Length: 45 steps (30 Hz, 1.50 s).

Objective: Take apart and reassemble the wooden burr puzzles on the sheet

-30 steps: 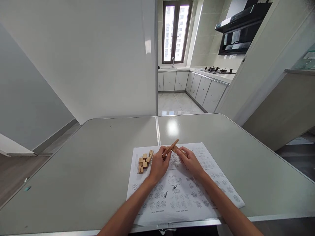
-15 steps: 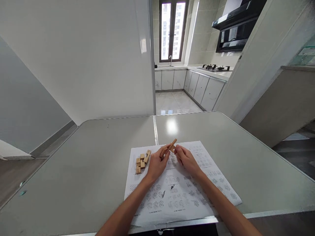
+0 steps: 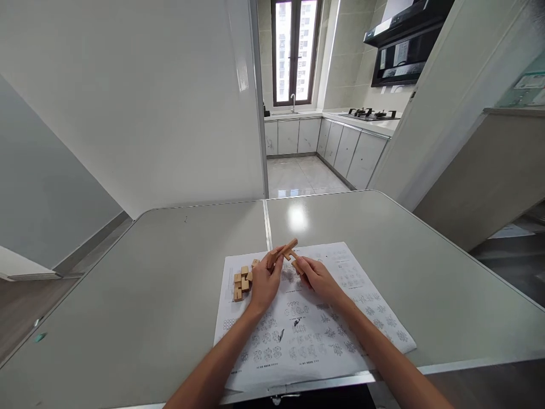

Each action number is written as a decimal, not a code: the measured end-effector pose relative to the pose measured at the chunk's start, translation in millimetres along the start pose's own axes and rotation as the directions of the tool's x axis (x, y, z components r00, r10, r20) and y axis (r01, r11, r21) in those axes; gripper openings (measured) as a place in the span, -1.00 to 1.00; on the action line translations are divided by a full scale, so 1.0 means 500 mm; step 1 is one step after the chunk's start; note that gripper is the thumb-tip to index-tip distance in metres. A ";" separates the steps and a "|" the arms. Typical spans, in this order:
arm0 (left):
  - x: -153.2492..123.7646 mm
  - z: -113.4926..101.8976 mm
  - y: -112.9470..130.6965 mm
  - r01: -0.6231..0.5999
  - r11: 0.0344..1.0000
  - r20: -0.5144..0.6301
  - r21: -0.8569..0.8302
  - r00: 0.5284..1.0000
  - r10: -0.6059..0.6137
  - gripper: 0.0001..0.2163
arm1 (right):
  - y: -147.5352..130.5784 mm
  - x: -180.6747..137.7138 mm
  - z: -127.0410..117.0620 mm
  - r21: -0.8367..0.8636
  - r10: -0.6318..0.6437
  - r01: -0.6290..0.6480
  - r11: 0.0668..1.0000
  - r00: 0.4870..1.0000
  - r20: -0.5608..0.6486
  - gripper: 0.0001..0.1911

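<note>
Working over a printed sheet [image 3: 306, 335] laid near the 6 o'clock edge of the surface [image 3: 128, 295]. Holding a wooden bar [image 3: 286, 250] in the left hand [image 3: 261, 281], with that grip pinched shut on the bar's lower end between thumb and fingertips. Tilting the bar so that its free end points up toward 2 o'clock, clear of the sheet. Meeting it from 4 o'clock with the right hand [image 3: 315, 276], with that grip closed by thumb and forefinger on a shorter piece [image 3: 295, 265] set against the bar's underside; too small to tell just how the two join. Hovering with both hands low above the sheet's 12 o'clock half, knuckles near each other, forearms running in from 6 o'clock. Lying on the sheet at 9 o'clock from the left hand, just beside it: a loose pile of blocks [image 3: 241, 278], same pale wood; touching the hand or not, impossible to tell. Past the surface at 12 o'clock, a kitchen [image 3: 298, 142] with a tall window.
</note>
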State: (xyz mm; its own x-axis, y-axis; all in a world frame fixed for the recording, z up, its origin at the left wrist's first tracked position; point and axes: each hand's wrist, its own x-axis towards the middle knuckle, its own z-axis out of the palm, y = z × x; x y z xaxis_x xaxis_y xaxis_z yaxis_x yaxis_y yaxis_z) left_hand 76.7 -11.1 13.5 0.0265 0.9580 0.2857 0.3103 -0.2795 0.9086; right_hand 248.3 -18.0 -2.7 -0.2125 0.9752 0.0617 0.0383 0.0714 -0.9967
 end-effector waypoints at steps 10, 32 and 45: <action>-0.008 -0.001 0.007 -0.029 0.998 0.106 -0.047 0.994 0.034 -0.70 | 0.003 0.004 0.004 -0.053 -0.034 0.031 0.998 0.998 -0.058 -0.42; -0.029 0.013 0.005 -0.047 0.999 0.182 0.024 0.982 0.042 -0.67 | 0.020 0.007 0.002 -0.066 -0.027 0.019 0.998 0.993 -0.118 -0.42; -0.035 0.018 0.001 -0.121 0.986 0.159 0.112 0.982 0.102 -0.70 | 0.011 -0.004 0.007 -0.110 -0.048 0.023 0.994 0.971 -0.235 -0.35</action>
State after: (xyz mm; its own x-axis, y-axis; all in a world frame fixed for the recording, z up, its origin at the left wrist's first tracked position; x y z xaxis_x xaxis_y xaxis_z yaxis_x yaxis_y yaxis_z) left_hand 84.9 -27.3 6.3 0.2090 0.9224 0.3249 0.4095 -0.3842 0.8274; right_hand 245.3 -20.1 -8.4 0.0213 0.9925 0.1202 0.1410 0.1160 -0.9832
